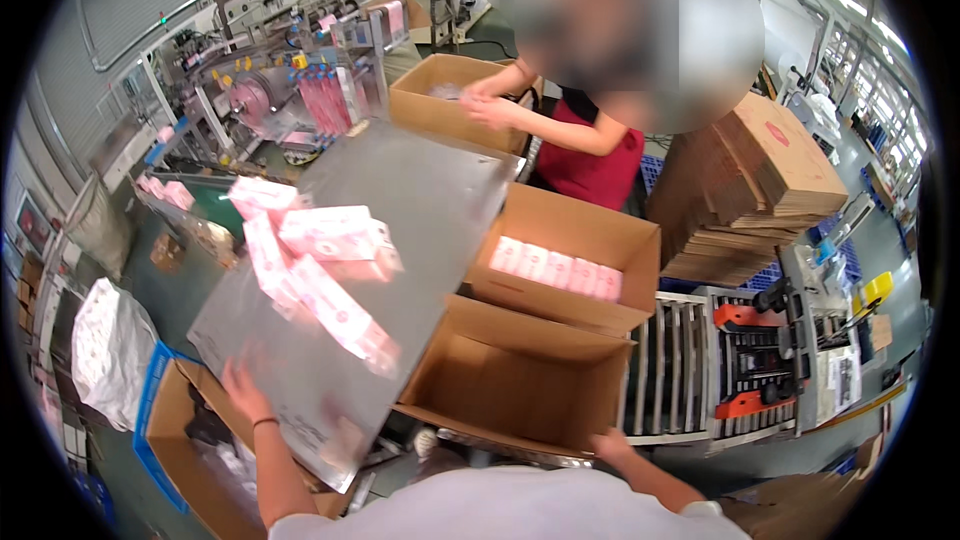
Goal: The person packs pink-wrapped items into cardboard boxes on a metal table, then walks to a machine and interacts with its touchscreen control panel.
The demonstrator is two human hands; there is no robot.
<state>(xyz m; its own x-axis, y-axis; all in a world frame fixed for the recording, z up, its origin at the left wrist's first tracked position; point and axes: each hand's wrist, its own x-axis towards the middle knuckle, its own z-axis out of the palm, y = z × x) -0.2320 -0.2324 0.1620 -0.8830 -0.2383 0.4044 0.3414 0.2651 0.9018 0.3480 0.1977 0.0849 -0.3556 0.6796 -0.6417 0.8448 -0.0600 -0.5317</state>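
Observation:
My left hand (pixel 245 392) rests with fingers stretched out at the near left edge of the grey metal table (pixel 420 180). It holds nothing; motion blurs it a little. Beyond it on the table lie several pink-and-white packs (pixel 335 305) in a loose pile. At my right, my right hand (pixel 612 448) grips the near right corner of an open cardboard box (pixel 515 380), whose bare brown inside shows. Its fingertips are partly hidden. Just behind that box stands a second cardboard box (pixel 575 215) with a row of pink-and-white packs (pixel 555 270) in it.
Across the table a co-worker (pixel 585 140) has both hands together over another carton (pixel 440 105). Flattened cartons (pixel 750 180) are stacked at the right, beyond a roller conveyor (pixel 665 365). A machine (pixel 270 90) stands far left. A box in a blue crate (pixel 160 430) sits near left.

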